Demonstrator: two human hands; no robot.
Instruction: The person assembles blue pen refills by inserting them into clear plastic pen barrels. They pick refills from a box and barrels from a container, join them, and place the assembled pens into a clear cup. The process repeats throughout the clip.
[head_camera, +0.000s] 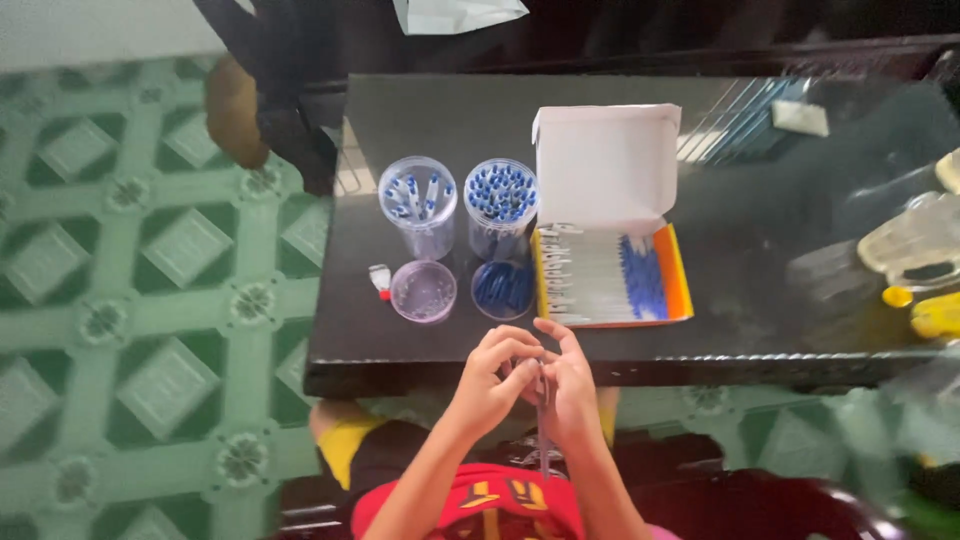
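Both hands' fingers (520, 375) grip one pen (543, 420); open box (610, 270) and two jars (500, 205) hold pens

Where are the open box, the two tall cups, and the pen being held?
Open box (606, 165): head view, inside of its raised lid.
Left cup (418, 205): head view, its rim.
Right cup (500, 195): head view, blue caps inside.
Pen (543, 430): head view, barrel below the hands.

place: home room | cues: green patterned floor tiles (150, 300), low dark glass-topped table (760, 330), seated person
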